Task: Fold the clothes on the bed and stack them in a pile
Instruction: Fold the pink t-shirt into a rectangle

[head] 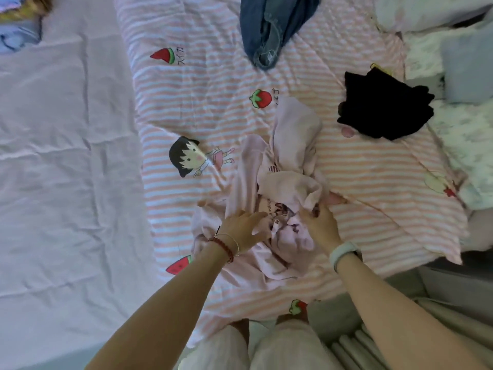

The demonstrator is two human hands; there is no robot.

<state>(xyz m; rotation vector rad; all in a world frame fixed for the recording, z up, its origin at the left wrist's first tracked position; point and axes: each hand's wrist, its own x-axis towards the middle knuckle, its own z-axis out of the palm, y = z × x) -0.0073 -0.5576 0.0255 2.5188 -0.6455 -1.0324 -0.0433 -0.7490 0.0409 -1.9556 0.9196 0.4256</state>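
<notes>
Clothes lie scattered on a pink-and-white striped quilt [360,166] printed with strawberries, watermelon slices and a cartoon girl. Nearest the person, a pale pink garment [282,188] with dark lettering lies crumpled in a heap at the near middle of the quilt, one part bunched up toward the far side.

Both hands are on this heap. The left hand [244,227], its wrist ringed by a red bead bracelet [222,248] and a thin bangle, lies over the fabric with fingers spread and slightly curled; whether it pinches the cloth cannot be told. The right hand [318,222], with a pale wristband [342,253] on its wrist, has its fingers closed on a fold of the pink garment at the heap's right side.

Farther off, blue jeans [269,30] lie bundled at the quilt's far edge. A black garment [381,105] lies rumpled to the right, well apart from the pink one. Left of the quilt stretches a plain lilac sheet [61,156], creased in places.
</notes>
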